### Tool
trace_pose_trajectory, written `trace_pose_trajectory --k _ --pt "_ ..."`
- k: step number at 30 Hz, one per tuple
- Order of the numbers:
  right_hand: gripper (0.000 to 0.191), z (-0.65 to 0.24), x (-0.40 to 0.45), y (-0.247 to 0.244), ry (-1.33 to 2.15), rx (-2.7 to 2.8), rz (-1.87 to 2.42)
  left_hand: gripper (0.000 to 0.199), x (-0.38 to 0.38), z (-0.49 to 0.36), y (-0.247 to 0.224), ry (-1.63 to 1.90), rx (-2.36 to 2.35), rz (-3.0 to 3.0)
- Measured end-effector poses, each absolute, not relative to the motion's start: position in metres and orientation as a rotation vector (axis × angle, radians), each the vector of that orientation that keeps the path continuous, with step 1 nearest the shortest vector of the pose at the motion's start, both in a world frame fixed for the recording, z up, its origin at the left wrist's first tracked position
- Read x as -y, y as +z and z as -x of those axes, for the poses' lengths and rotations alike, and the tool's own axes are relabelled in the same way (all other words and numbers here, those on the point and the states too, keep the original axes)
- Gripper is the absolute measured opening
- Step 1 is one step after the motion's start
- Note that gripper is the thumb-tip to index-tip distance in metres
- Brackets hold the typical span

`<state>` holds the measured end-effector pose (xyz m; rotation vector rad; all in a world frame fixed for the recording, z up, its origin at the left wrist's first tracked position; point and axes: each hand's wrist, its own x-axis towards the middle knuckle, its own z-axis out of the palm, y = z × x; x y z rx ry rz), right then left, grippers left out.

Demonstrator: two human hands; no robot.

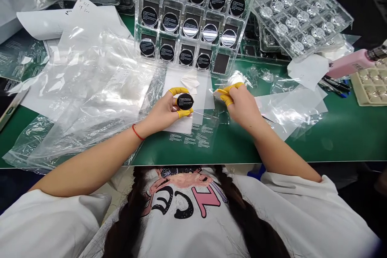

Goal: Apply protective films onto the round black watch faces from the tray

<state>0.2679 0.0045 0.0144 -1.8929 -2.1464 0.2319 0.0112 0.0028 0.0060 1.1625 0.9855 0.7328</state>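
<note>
My left hand, with yellow finger cots on its fingertips, grips a round black watch face by its rim. White printed lines show on the disc, which faces me. To the right, my right hand also wears yellow finger cots; its thumb and forefinger are pinched together. A small pale bit shows at those fingertips, too small to name. Below the watch face lies a clear sheet of printed white text labels. A crumpled white cloth rests on white paper just beyond my left hand.
A clear compartment tray of similar black discs leans upright ahead; its lower right pocket holds no disc. Plastic bags cover the left side. Another clear tray with silvery round parts sits back right, near a pink bottle and pens.
</note>
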Motion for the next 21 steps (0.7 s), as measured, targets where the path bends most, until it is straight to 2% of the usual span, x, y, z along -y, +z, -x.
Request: trace_pose_trajectory --k 4,8,11,16,21 --pt "0.018 -0.265 -0.007 0.016 0.141 2.192 1.761 0.063 -0.003 -0.01 0.005 0.74 -0.993 -1.201" --pt "0.019 -0.265 -0.009 0.022 0.183 2.237 1.936 0.061 -0.002 -0.01 0.005 0.72 -1.004 -1.235" --pt "0.028 -0.26 -0.006 0.026 0.184 2.28 2.059 0.06 -0.002 -0.009 0.004 0.696 -1.01 -1.273" --pt "0.055 -0.254 -0.001 0.027 0.27 2.276 2.063 0.059 -0.002 -0.01 0.005 0.686 -1.025 -1.276" --pt "0.058 -0.259 -0.002 0.028 0.426 2.308 2.057 0.059 -0.001 -0.011 0.009 0.689 -1.041 -1.265"
